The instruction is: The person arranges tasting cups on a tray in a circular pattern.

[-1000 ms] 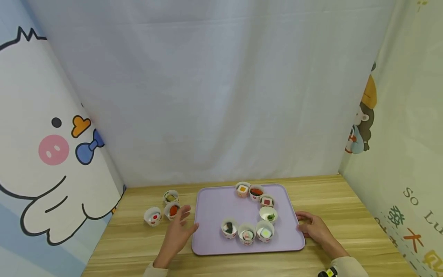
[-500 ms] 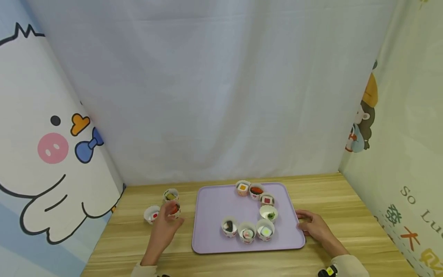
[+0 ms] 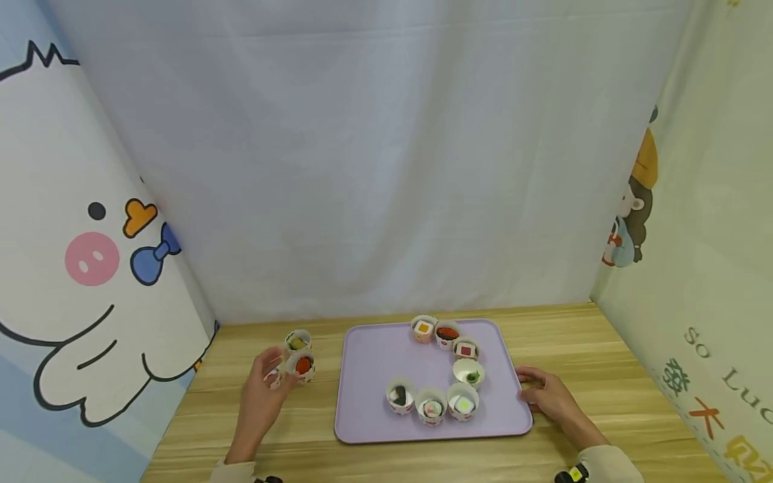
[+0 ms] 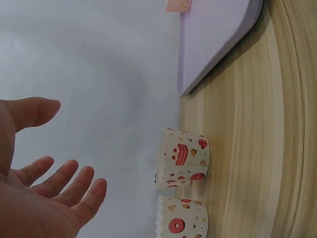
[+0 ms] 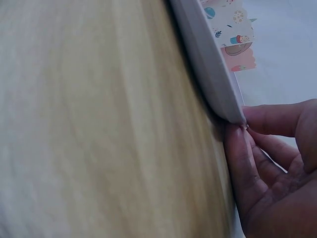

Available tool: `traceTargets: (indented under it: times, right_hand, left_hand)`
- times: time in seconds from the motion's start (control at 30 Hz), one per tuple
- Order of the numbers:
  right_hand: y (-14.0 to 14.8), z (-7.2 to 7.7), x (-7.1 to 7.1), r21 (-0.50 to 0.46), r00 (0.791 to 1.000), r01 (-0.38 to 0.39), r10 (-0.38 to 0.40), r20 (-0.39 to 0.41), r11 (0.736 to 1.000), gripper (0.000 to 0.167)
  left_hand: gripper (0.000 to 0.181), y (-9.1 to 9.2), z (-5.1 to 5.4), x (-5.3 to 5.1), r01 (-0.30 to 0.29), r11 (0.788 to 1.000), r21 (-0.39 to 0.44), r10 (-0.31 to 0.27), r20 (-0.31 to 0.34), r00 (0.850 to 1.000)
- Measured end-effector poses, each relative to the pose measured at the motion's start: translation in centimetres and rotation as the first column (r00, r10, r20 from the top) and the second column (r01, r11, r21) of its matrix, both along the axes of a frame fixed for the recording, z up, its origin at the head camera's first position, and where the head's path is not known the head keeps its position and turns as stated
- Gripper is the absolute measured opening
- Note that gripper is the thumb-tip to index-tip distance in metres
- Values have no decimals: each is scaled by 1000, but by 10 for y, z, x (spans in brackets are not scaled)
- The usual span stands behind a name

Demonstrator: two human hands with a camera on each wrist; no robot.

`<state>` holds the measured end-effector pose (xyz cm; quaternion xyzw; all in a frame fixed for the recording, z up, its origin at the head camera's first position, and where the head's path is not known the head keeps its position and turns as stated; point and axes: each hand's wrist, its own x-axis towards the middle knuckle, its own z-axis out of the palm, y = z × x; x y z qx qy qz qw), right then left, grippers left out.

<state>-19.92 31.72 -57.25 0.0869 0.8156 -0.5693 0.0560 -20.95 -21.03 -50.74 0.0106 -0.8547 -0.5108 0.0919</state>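
Observation:
My left hand (image 3: 262, 389) hovers over the left of the table, in front of a paper cup (image 3: 273, 379) that its fingers partly hide. In the left wrist view the left hand (image 4: 54, 183) has its thumb and fingers spread, with nothing between them. Beside it stand a patterned cup holding something red (image 3: 304, 365) and a cup with greenish-yellow contents (image 3: 298, 341). At the right edge of a lilac tray (image 3: 368, 369), my right hand (image 3: 549, 396) pinches the rim between thumb and finger, as the right wrist view shows with the right hand (image 5: 272, 163) close up.
Several paper cups stand in a curve on the tray, among them an orange-topped one (image 3: 423, 329), one with green contents (image 3: 469, 373) and one with a dark piece (image 3: 400, 397). A pale curtain (image 3: 386, 168) closes off the back of the wooden table (image 3: 580, 355).
My left hand has moved left, away from the tray and past the cup with red contents, to the leftmost cup. The right hand stays at the tray's edge.

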Motion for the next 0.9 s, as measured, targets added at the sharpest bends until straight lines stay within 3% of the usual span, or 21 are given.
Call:
traceTargets:
  times: [0.2, 0.4, 0.57, 0.9]
  right_hand:
    - [1, 0, -2, 3, 1000, -6, 6, -11, 1000, 57]
    - [2, -3, -1, -28, 1000, -13, 12, -7, 1000, 58]
    - [1, -3, 1, -36, 1000, -16, 16, -7, 999, 58]
    - [0, 2, 2, -20, 1000, -12, 12, -2, 1000, 58]
  left_hand:
    - [68, -10, 1, -2, -69, 998, 6, 69, -13, 998]
    - [72, -23, -7, -6, -120, 992, 38, 120, 2, 993]
    - [82, -33, -14, -8, -136, 991, 17, 134, 87, 987]
    - [93, -41, -27, -16, -129, 992, 15, 125, 148, 981]
